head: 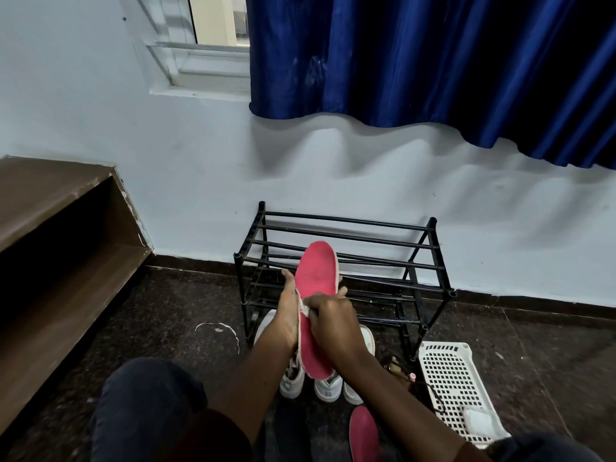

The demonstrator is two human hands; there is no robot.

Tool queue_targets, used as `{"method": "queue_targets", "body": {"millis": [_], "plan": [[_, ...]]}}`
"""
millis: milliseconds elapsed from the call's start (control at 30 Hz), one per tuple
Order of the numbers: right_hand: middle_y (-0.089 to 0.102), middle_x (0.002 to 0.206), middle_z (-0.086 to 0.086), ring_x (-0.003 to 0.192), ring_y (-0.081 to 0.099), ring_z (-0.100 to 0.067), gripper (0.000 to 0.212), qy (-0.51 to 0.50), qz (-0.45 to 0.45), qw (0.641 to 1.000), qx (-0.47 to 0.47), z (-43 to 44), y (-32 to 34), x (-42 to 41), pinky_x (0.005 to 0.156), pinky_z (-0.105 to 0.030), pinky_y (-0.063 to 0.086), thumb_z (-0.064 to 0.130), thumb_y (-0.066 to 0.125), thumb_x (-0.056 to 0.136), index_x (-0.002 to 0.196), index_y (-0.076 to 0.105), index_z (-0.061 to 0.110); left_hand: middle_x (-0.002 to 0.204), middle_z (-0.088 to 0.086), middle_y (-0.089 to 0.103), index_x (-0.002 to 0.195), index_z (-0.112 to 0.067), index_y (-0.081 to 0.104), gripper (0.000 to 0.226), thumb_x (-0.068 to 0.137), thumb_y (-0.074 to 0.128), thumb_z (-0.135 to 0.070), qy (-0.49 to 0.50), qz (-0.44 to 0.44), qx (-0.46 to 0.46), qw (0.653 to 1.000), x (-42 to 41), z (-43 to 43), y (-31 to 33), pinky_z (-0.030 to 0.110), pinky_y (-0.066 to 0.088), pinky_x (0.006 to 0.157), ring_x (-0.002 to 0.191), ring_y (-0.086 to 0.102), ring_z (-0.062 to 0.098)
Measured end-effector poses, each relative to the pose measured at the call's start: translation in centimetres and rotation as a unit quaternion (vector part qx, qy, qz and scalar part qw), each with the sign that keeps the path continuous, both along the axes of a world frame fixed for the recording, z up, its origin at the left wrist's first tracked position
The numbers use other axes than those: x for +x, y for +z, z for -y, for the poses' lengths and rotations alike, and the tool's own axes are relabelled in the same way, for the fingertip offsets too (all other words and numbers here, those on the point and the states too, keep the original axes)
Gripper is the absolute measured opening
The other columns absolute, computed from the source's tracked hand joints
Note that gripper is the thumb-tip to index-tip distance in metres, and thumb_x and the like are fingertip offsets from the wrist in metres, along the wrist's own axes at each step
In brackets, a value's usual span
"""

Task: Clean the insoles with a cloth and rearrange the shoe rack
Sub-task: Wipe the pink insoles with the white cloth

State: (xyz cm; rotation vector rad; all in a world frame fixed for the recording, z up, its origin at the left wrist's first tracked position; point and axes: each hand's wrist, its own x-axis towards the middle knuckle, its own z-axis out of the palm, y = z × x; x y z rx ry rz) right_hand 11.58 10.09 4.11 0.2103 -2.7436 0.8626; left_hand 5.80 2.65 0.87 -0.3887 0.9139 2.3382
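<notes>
My left hand (pixel 288 310) grips a pink insole (pixel 316 273) by its edge, upright before the rack (pixel 346 243). My right hand (pixel 331 316) pinches a white cloth (pixel 304 308) against its middle. It looks light and floppy, best backed from behind wherever the cloth presses.

A home, by the look of it: a blue curtain (pixel 433 61) over a window (pixel 203 45), pale painted wall (pixel 166 161), dark speckled floor (pixel 166 311), and a small black shoe rack (pixel 343 248) (white sneakers (pixel 328 388) beside it).
</notes>
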Motion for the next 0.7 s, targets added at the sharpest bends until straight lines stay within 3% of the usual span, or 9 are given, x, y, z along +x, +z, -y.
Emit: {"method": "queue_targets", "body": {"millis": [67,167,267,333,500,633,700], "plan": [[0.068,0.070,-0.013,0.060,0.061,-0.029,0.018,-0.021,-0.015,1.000,0.015,-0.3,-0.2,-0.8,0.055,-0.034,0.040,-0.006,0.055,0.069,0.069,0.070,0.004,0.104,0.020,0.068,0.110,0.001,0.065,0.096,0.082,0.018,-0.078,-0.016,-0.023,-0.019,0.999,0.6,0.3,0.1,0.040,0.048,0.092,0.094,0.067,0.030],[0.068,0.069,-0.014,0.060,0.063,-0.028,0.019,-0.064,-0.025,0.998,0.002,-0.7,-0.3,-2.0,0.050,-0.033,0.041,-0.008,0.054,0.070,0.069,0.069,0.005,0.076,0.014,0.071,0.080,-0.002,0.075,0.078,0.094,0.025,-0.061,-0.008,-0.053,-0.012,0.998,2.1,0.6,-0.8,0.031,0.058,0.065,0.072,0.071,0.025],[0.071,0.085,-0.016,0.074,0.067,-0.031,0.025,-0.073,-0.035,0.996,-0.023,-0.3,-0.8,-2.1,0.061,-0.034,0.050,-0.008,0.055,0.074,0.088,0.073,0.004,0.074,0.013,0.071,0.076,-0.003,0.076,0.067,0.096,0.030,-0.046,0.015,-0.069,0.020,0.997,3.2,0.6,-1.8,0.029,0.058,0.060,0.071,0.071,0.023],[0.072,0.087,-0.014,0.076,0.067,-0.031,0.027,-0.054,-0.038,0.997,-0.027,0.2,-1.1,-1.4,0.064,-0.033,0.049,-0.001,0.052,0.075,0.090,0.073,0.005,0.073,0.014,0.070,0.073,-0.001,0.075,0.061,0.089,0.035,-0.044,0.026,-0.064,0.044,0.997,3.3,0.6,-2.3,0.028,0.057,0.056,0.068,0.071,0.023],[0.066,0.066,-0.003,0.053,0.060,-0.023,0.025,0.029,-0.068,0.997,-0.021,1.2,-1.3,1.9,0.053,-0.025,0.035,0.001,0.046,0.065,0.068,0.069,0.011,0.107,0.022,0.065,0.124,0.004,0.052,0.073,0.093,0.029,-0.058,0.021,-0.007,0.081,0.996,2.7,1.3,-2.4,0.034,0.058,0.075,0.088,0.068,0.030],[0.061,0.064,0.001,0.054,0.055,-0.018,0.019,0.068,-0.055,0.996,-0.014,0.8,-2.3,4.6,0.050,-0.022,0.032,0.003,0.057,0.064,0.072,0.066,0.018,0.112,0.022,0.064,0.130,0.004,0.047,0.078,0.087,0.039,-0.060,0.023,0.004,0.116,0.993,2.4,1.6,-2.5,0.033,0.059,0.067,0.081,0.069,0.028],[0.059,0.064,0.001,0.055,0.054,-0.018,0.016,0.074,-0.057,0.996,0.001,0.7,-3.1,4.6,0.050,-0.024,0.033,0.007,0.053,0.069,0.071,0.064,0.018,0.114,0.023,0.063,0.131,0.003,0.046,0.079,0.086,0.040,-0.062,0.021,0.027,0.130,0.991,2.6,1.6,-2.7,0.035,0.059,0.066,0.082,0.069,0.030]]}}
